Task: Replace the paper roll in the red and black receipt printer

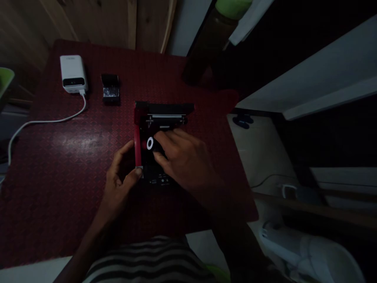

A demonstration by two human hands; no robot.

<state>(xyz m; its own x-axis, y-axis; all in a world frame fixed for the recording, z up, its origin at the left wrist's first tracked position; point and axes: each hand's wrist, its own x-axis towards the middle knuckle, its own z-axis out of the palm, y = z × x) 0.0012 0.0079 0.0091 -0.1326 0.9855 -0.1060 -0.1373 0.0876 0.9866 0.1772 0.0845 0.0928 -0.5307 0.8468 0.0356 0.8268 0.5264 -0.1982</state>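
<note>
One roll (pixel 150 143) is held by the right grip (pixel 185 159), which is partly closed, with the thumb and forefinger set on either side of it; the other fingers are curled out of sight. The roll's pale ring-shaped end is turned to the left, and the roll lies within the open device (pixel 137 145). Whether it is seated there cannot be told. The right part of the device is covered by the right grip.

The device's near left corner is touched by the thumb of the left grip (pixel 119 179), which is partly open, its forefinger placed at the red left wall. At the far side of the device, one dark lid (pixel 169 109) is seen raised.

The device is borne by a red patterned surface (pixel 73 204). Beyond it and to its left, one small black object (pixel 111 90) is seen, and farther left one white power bank (pixel 72 72), into which one white cable (pixel 53 121) is plugged. Beyond the device and to its right, one tall bottle (pixel 209 43) with a green cap is seen. Well to the device's right, two dark slippers (pixel 243 120) are seen on the floor (pixel 253 153).
</note>
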